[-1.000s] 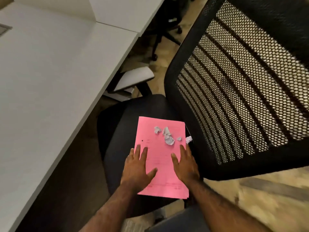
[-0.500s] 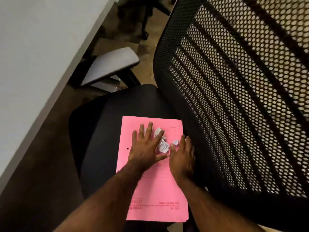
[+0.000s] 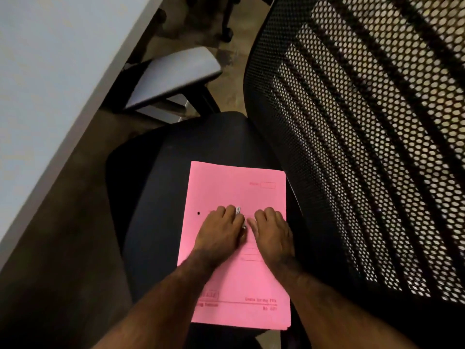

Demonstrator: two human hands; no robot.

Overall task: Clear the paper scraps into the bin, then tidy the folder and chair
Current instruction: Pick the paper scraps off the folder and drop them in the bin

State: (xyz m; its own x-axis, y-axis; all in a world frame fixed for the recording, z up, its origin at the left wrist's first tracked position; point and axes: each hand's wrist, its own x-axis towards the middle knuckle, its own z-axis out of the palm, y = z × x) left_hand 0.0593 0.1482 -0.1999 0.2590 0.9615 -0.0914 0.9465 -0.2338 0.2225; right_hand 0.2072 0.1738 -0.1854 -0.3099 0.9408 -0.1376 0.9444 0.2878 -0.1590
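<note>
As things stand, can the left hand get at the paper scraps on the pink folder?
Probably yes: the left hand is curled over the paper scraps on the pink folder, white showing beside its fingers. Nothing blocks it.

Pink folder [image 3: 234, 192] on chair seat [image 3: 161, 197]

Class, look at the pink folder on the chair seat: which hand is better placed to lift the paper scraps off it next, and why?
Probably the left hand: its fingers are curled over the paper scraps, which peek out beside its knuckles. The right hand rests next to them on the folder.
</note>
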